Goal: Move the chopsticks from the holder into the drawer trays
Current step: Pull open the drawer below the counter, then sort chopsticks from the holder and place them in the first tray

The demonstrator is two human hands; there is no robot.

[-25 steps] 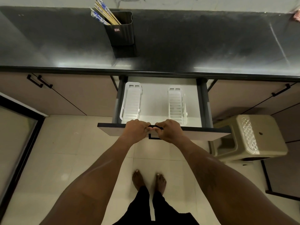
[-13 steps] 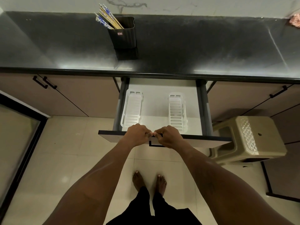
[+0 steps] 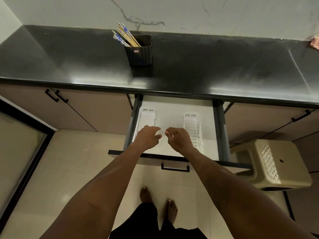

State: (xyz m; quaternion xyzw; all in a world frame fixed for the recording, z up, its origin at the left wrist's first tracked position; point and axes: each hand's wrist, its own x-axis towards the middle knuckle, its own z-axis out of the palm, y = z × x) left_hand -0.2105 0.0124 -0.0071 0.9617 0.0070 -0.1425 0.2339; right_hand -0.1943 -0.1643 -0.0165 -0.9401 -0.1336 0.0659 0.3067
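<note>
Several chopsticks [image 3: 124, 35] with blue-patterned tops lean left out of a black holder [image 3: 139, 50] on the dark countertop. Below it the drawer [image 3: 174, 107] is pulled out, with a white slotted tray on its left [image 3: 146, 116] and another on its right [image 3: 192, 125]. My left hand [image 3: 148, 138] and my right hand [image 3: 178, 139] hover side by side above the drawer floor between the trays. Their fingers are loosely curled and hold nothing. The left hand covers the near part of the left tray.
The drawer's black handle [image 3: 175, 167] sits on its front panel below my wrists. A beige plastic stool [image 3: 274, 163] stands on the floor at the right. Cabinet doors flank the drawer. A pink cloth [image 3: 315, 43] lies at the counter's far right. My bare feet stand on tile.
Both hands let go of the drawer handle and rose forward over the open drawer. The view has tilted up, showing more of the wall.
</note>
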